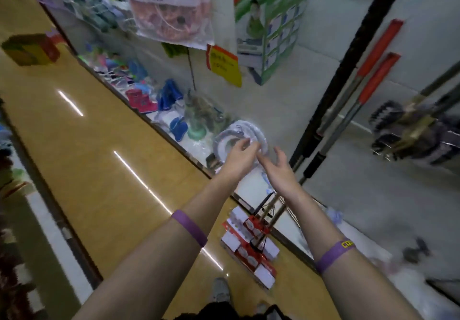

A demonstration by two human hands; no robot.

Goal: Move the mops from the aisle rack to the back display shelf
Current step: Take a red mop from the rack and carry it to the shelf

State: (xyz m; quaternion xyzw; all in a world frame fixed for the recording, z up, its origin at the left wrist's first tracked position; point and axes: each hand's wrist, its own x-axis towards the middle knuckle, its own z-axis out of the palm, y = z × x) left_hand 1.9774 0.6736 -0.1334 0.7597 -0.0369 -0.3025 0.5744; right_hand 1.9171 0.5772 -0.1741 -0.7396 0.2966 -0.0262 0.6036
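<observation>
**Floor:** glossy yellow-tan floor [87, 145], smooth, with white streaks of reflected light. It runs as an aisle between shelving.

**Shelving:** matt white shelf unit [348, 195] with a long low ledge along the aisle.

**Task item:** 2 mops with silvery metal poles and orange-red sleeves [375, 70], leaning against the white shelf unit, just right of the hands. Their flat red-and-white mop heads [249, 250] rest on the floor at the foot of the ledge. 1 slim black pole [348, 53] leans beside them.

**Hands:** left hand [239, 155] and right hand [278, 167] are stretched forward. Each grip is spread, fingers loose, holding nothing, and the fingertips nearly meet. There is 1 purple rubbery wristband [189, 227] on each forearm.

**Other stock:**
- White coiled ring in clear wrap [249, 130], behind the fingertips.
- Small glossy red boots [139, 100].
- Small glossy blue boots [169, 95].
- Green-and-white cardboard box [271, 20], upright.
- Yellow-and-orange price tag [224, 64].
</observation>
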